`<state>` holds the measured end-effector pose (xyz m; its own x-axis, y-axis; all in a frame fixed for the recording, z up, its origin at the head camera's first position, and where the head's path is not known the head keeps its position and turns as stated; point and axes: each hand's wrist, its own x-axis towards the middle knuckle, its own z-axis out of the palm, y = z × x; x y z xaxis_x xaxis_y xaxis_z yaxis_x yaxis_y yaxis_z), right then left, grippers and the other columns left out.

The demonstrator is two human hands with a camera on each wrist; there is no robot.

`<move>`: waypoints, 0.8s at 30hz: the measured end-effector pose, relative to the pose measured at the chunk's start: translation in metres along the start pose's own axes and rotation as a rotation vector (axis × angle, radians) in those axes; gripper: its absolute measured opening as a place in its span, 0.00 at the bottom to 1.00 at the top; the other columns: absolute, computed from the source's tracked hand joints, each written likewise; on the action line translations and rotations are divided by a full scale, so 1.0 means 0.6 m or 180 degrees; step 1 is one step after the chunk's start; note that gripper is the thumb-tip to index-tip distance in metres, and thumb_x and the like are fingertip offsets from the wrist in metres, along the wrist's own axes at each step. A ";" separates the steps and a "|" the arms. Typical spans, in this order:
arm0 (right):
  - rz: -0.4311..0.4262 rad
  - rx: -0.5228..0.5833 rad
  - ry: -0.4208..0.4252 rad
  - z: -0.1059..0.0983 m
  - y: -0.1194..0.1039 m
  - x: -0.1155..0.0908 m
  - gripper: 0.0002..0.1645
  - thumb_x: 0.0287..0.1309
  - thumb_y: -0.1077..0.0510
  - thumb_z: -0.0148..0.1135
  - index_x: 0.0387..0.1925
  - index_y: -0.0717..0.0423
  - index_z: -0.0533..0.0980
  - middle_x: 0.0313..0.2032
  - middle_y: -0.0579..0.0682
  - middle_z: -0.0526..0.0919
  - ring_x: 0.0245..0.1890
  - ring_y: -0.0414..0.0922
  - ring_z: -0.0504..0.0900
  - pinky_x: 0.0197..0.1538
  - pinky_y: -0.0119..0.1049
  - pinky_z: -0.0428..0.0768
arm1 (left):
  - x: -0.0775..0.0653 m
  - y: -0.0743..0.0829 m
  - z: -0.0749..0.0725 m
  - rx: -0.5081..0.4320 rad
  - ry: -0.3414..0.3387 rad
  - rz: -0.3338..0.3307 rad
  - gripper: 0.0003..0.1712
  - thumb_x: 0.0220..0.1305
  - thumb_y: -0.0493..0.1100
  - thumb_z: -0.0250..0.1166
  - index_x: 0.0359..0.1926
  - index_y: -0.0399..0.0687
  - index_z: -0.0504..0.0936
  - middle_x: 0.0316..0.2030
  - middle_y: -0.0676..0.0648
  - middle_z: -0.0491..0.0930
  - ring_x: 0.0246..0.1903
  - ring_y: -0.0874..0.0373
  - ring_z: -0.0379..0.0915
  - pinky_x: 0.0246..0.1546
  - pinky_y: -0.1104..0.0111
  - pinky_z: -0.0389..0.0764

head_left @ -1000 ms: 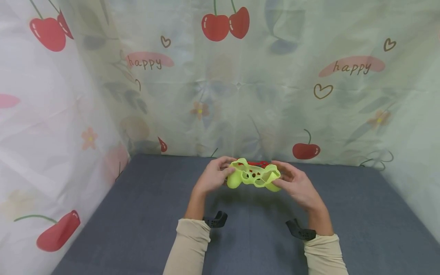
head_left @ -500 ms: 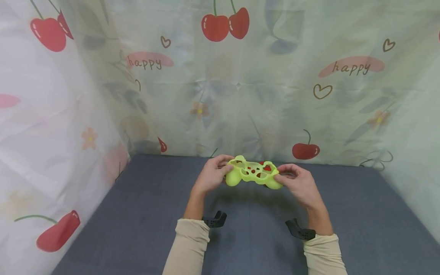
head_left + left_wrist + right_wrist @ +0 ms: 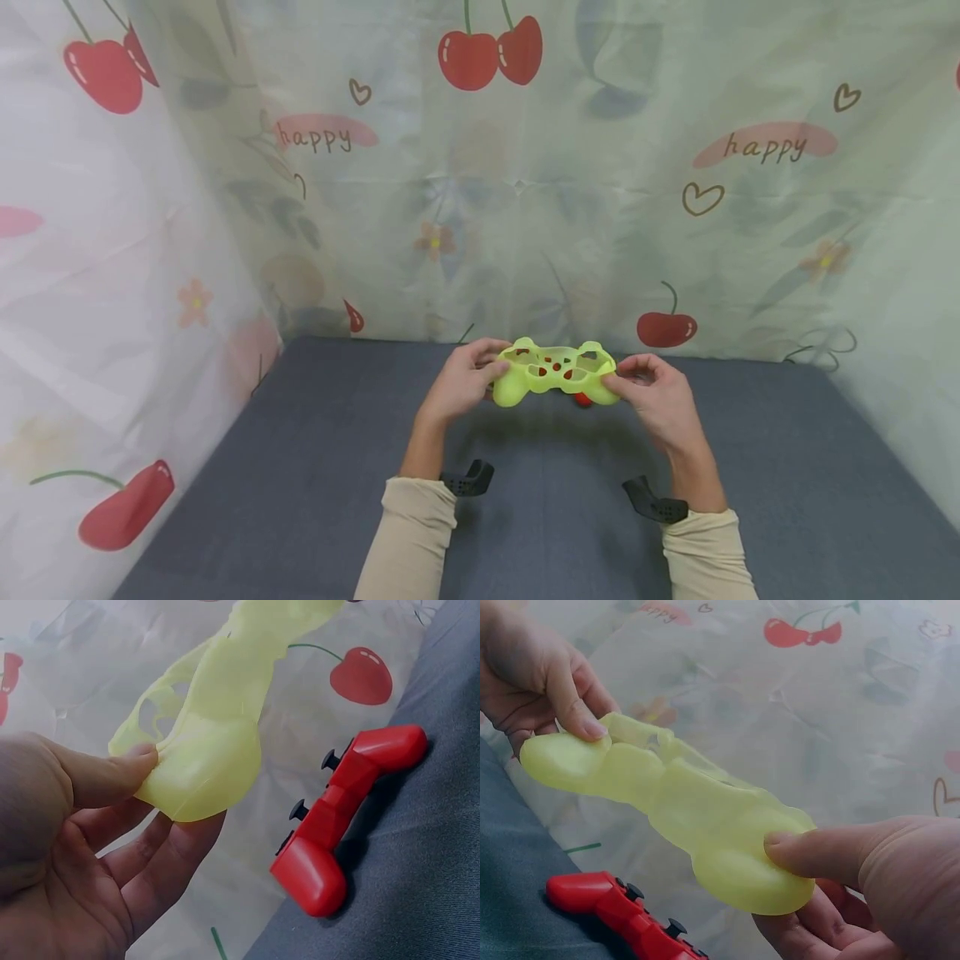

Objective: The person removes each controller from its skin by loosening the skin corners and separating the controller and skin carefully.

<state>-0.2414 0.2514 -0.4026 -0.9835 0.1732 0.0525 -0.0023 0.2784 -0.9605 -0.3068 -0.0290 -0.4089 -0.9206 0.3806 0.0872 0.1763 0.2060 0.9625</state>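
Observation:
A pale yellow-green silicone controller cover [image 3: 557, 380] is held up level between both hands, its openings facing the head camera. The left hand [image 3: 467, 377] pinches one grip end, thumb on top and fingers beneath. At the opposite end the right hand [image 3: 654, 395] pinches the other grip in the same way. A red game controller [image 3: 339, 814] with black thumbsticks lies on the dark table, apart from the cover, as the left wrist view shows. From the head it is mostly hidden behind the cover, with red patches showing through the holes.
The dark grey cloth-covered table [image 3: 315, 467] spreads under both arms. A patterned curtain [image 3: 517, 183] with cherries and writing hangs behind it, and another curtain side [image 3: 127, 333] stands at the left. Black wrist mounts [image 3: 471, 479] sit at both wrists.
The right end of the cover has risen and shifted slightly right with the right hand, so the cover is now level. The left hand has barely moved.

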 end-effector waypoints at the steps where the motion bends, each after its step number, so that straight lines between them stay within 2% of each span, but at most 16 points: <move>1: 0.0015 0.0000 0.0038 0.000 0.001 0.000 0.26 0.61 0.51 0.73 0.53 0.61 0.74 0.37 0.36 0.82 0.39 0.30 0.83 0.47 0.26 0.81 | 0.000 0.000 0.000 0.0000 0.0000 0.0016 0.21 0.75 0.43 0.60 0.67 0.51 0.76 0.55 0.42 0.85 0.45 0.53 0.85 0.45 0.44 0.86; 3: 0.0000 0.0017 0.0045 -0.001 0.003 0.001 0.25 0.61 0.51 0.73 0.52 0.62 0.76 0.37 0.35 0.83 0.39 0.32 0.83 0.47 0.27 0.83 | 0.000 0.001 0.000 0.0000 -0.0001 0.0041 0.21 0.75 0.42 0.60 0.67 0.51 0.76 0.55 0.42 0.85 0.45 0.53 0.85 0.44 0.46 0.86; 8: -0.0094 0.0011 -0.0100 -0.002 0.006 0.000 0.28 0.62 0.50 0.72 0.59 0.62 0.79 0.37 0.33 0.87 0.39 0.32 0.85 0.47 0.27 0.83 | 0.000 0.001 0.000 -0.0010 0.0030 0.0055 0.21 0.75 0.41 0.61 0.66 0.50 0.76 0.56 0.40 0.85 0.44 0.53 0.85 0.42 0.48 0.87; 11: -0.0166 -0.0089 -0.0164 -0.002 0.007 -0.001 0.28 0.64 0.51 0.70 0.62 0.59 0.79 0.41 0.38 0.88 0.39 0.32 0.84 0.47 0.27 0.82 | 0.000 0.000 0.000 -0.0020 0.0037 0.0047 0.22 0.75 0.41 0.61 0.66 0.50 0.76 0.56 0.40 0.85 0.44 0.53 0.85 0.41 0.49 0.87; 14: -0.0279 -0.0213 -0.0190 -0.002 0.007 -0.002 0.26 0.67 0.54 0.66 0.64 0.56 0.78 0.48 0.47 0.87 0.40 0.33 0.83 0.47 0.28 0.82 | 0.000 -0.001 0.000 -0.0021 -0.0001 0.0047 0.22 0.75 0.41 0.61 0.67 0.50 0.76 0.56 0.40 0.85 0.44 0.53 0.85 0.41 0.50 0.87; 18: -0.0393 -0.0271 -0.0268 -0.005 0.006 -0.001 0.28 0.69 0.58 0.63 0.68 0.54 0.74 0.59 0.57 0.82 0.40 0.34 0.82 0.47 0.28 0.81 | 0.001 -0.001 -0.001 -0.0012 -0.0158 0.0053 0.23 0.74 0.41 0.62 0.67 0.50 0.75 0.54 0.40 0.85 0.43 0.54 0.85 0.42 0.47 0.87; 21: -0.0320 -0.0282 -0.0445 -0.011 0.005 -0.001 0.34 0.67 0.60 0.61 0.73 0.51 0.68 0.65 0.60 0.78 0.40 0.36 0.83 0.50 0.29 0.78 | 0.001 -0.002 -0.001 -0.0018 -0.0350 0.0033 0.23 0.73 0.41 0.63 0.67 0.51 0.75 0.53 0.41 0.84 0.44 0.54 0.85 0.45 0.43 0.85; 24: -0.0186 -0.0300 -0.0720 -0.016 0.005 -0.002 0.40 0.66 0.61 0.60 0.77 0.48 0.62 0.67 0.61 0.77 0.42 0.39 0.84 0.54 0.34 0.76 | 0.001 -0.003 0.000 0.0007 -0.0544 -0.0021 0.26 0.71 0.40 0.65 0.68 0.53 0.74 0.53 0.42 0.82 0.44 0.53 0.83 0.46 0.40 0.84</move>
<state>-0.2383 0.2612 -0.4031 -0.9977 -0.0586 0.0344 -0.0537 0.3706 -0.9273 -0.3077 -0.0294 -0.4104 -0.8491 0.5271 0.0357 0.1714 0.2107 0.9624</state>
